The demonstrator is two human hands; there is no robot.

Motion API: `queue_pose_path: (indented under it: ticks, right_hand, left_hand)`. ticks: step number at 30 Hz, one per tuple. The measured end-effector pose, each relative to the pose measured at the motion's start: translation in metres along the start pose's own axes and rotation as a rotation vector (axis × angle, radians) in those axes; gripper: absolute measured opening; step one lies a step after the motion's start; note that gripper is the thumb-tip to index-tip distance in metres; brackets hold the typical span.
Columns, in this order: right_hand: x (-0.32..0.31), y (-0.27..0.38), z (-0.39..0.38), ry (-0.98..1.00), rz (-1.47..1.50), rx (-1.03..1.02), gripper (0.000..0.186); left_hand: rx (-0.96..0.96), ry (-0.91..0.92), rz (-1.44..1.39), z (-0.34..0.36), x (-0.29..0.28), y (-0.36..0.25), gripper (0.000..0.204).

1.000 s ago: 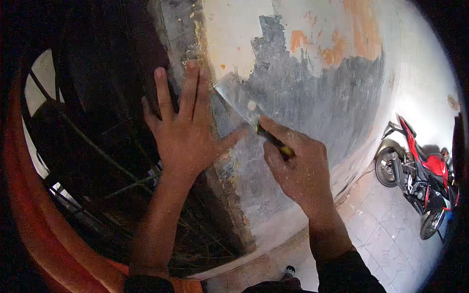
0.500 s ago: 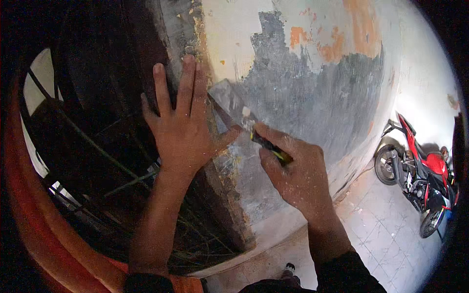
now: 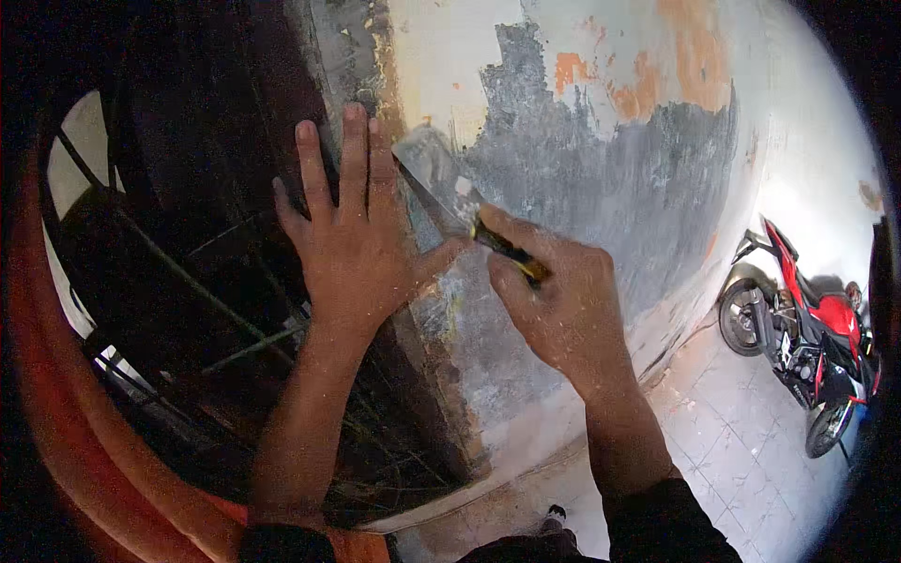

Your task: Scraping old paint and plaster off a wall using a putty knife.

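Note:
My right hand (image 3: 568, 300) grips the dark-and-yellow handle of a paint scraper (image 3: 432, 167). The scraper's wide metal blade lies on the wall (image 3: 591, 188), where pale paint meets a bare grey patch close to the wall's corner edge. My left hand (image 3: 355, 258) rests flat along that rough edge, fingers spread and pointing up. Its thumb reaches across to the wall just below the blade. White dust speckles the right hand.
Left of the corner is a dark opening with thin bars or rods (image 3: 192, 281). An orange-red curved surface (image 3: 84, 413) borders the lower left. A red motorcycle (image 3: 807, 328) stands on the tiled floor (image 3: 699, 450) at right. Orange patches mark the upper wall.
My right hand and the scraper have shifted slightly up and to the left along the wall. The left hand stays nearly where it was.

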State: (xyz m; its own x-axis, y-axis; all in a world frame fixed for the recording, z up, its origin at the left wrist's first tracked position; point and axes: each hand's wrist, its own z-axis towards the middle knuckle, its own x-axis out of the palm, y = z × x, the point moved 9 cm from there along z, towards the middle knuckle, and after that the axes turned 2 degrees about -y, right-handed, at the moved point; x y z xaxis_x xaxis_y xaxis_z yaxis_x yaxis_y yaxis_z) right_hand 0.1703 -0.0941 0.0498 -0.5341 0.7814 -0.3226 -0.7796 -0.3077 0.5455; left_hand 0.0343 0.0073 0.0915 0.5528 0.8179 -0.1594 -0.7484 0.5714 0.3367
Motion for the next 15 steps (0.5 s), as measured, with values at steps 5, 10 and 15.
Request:
queue_pose_path:
  ticks: [5,10,15]
  right_hand:
    - [-0.005,0.0,-0.006,-0.029,0.134,-0.048,0.042]
    - [-0.008,-0.008,-0.017,0.019,0.004,0.017,0.042]
    - [-0.012,0.011,0.009,-0.013,0.038,-0.055,0.042]
  left_hand:
    - [-0.005,0.009,0.01,-0.003,-0.001,0.006,0.137]
    - [-0.033,0.066,0.024,0.001,-0.001,0.0,0.137]
    - [0.003,-0.032,-0.029,-0.003,-0.003,0.004,0.129]
